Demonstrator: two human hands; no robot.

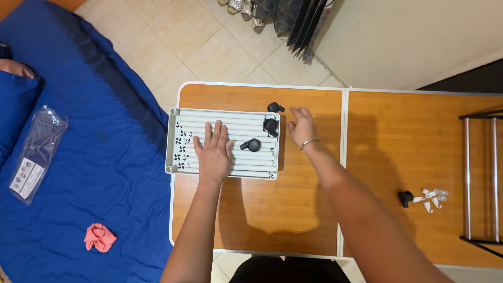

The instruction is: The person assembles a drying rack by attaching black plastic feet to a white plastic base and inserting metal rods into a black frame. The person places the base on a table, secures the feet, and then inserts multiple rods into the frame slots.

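Both hands are over the near-left part of a wooden folding table [293, 209]. The left hand [214, 152] lies flat and open, palm down, fingers spread, on a pale grey tray of white tubes [181, 137] that sits on the table's left half. The right hand [302, 127] is open too, fingers loosely spread, holding nothing; it rests on or hovers just over the table just beside the tray's right edge, with a thin bracelet at the wrist. Three small black caster wheels are close by: one [252, 145] lies on the tubes between the two hands, a second [271, 126] sits at the tray's right edge, and a third [274, 107] lies on the table just past the tray's far right corner, near the right fingertips. Well apart, on the right half of the table, lie another black part [405, 198] and some white plastic pieces [434, 197]. A metal rack [479, 178] stands at the right edge. Left of the table spreads a blue mattress [78, 157] bearing a clear plastic bag [37, 152] and a pink cloth [99, 237].
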